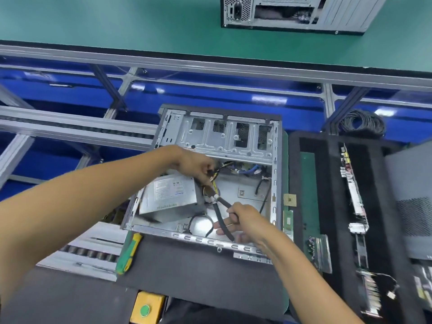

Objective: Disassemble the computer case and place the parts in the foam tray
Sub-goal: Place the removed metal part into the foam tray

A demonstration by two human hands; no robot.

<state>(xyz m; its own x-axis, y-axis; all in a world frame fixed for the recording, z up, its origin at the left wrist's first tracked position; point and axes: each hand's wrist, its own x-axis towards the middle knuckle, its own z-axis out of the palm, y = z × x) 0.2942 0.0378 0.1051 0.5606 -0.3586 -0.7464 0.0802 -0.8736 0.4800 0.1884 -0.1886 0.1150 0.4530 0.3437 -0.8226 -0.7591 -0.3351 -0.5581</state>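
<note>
On a dark grey work mat (198,272) beside a blue conveyor lies the open silver metal computer case (224,141). The left hand (194,163) pinches the cable bundle (214,181) above the grey power supply box (170,195). The right hand (243,220) curls around black-handled cutters (222,211). The black foam tray (332,206) sits just right of the case.

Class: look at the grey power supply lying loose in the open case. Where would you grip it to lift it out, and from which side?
Probably grip the power supply across its two long side faces, coming from above on the left. It lies tilted with its labelled top up; its cable bundle, held by the left hand, blocks the right end.
</note>
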